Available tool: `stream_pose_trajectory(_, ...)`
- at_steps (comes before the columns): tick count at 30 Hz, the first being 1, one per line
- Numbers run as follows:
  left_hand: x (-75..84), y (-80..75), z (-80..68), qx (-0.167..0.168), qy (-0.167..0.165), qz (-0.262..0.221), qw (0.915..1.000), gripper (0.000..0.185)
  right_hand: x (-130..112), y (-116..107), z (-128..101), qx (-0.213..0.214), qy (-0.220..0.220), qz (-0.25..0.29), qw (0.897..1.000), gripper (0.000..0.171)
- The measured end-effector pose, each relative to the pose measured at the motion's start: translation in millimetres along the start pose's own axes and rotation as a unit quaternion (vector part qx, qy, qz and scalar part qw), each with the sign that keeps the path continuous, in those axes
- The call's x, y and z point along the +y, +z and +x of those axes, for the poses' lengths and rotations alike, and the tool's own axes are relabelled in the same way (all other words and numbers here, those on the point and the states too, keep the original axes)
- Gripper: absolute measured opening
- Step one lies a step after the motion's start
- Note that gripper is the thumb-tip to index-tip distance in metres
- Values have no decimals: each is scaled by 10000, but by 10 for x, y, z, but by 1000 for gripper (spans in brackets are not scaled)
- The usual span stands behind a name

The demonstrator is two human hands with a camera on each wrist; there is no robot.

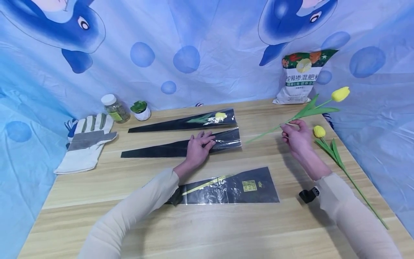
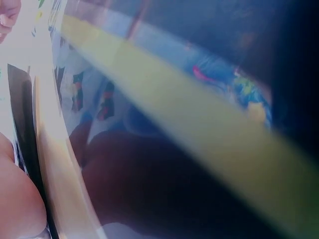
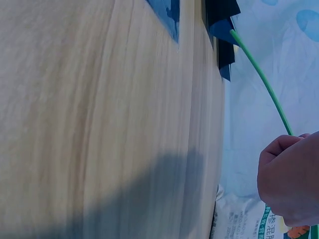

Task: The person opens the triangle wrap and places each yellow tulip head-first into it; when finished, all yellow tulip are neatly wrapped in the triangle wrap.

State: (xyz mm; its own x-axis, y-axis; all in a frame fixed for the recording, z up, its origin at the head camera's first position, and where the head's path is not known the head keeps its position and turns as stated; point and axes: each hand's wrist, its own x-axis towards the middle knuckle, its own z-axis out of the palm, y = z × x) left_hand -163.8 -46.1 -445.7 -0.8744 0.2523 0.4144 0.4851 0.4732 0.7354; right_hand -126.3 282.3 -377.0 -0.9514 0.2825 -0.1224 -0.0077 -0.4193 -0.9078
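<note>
Right hand pinches a yellow tulip by the stem, below the leaves; bloom points up and right, bare stem end points left toward the middle black sleeve. Tip sits just beside that sleeve's wide end, seemingly outside it; exact height over the table hard to tell. Left hand lies on the same sleeve toward the wide end, fingers extended and pressing rather than curled round anything; left wrist view is mostly blurred film, no help there. Step in hand looks like lining the stem up with the sleeve mouth. Next move probably calls for left fingers holding the film steady with its mouth parted while right guides the tip in and slides it toward the narrow end; the film could skid or crease. Farther back, another sleeve has a yellow tulip bloom showing inside it. Nearer the person, a third sleeve with gold print lies flat. Spare tulip lies at the right. Along the back: fertilizer bag, jar, potted plant; glove at left.
</note>
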Motion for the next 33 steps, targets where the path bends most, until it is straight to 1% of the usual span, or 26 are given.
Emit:
stream_pose_trajectory(5,9,8,16,14,8,32,10000,24,48,86,26,-28,-65,-167,9998,27)
stream_pose_trajectory(11,14,10,5,10,60,-18,10000,24,167,178,36,120,-29,-665,9977,26)
stream_pose_trajectory(19,23,29,19,88,104,-5,9999,23,269,254,29,71,0,-1198,9928,26)
stream_pose_trajectory(23,22,36,27,117,74,-2,9999,23,303,284,13,162,107,-1337,9908,26)
stream_pose_trajectory(30,34,34,33,91,-32,41,9999,23,347,339,1,311,331,-1379,9894,27)
stream_pose_trajectory(33,35,37,34,84,-72,55,9999,23,369,367,-8,367,411,-1508,9870,27)
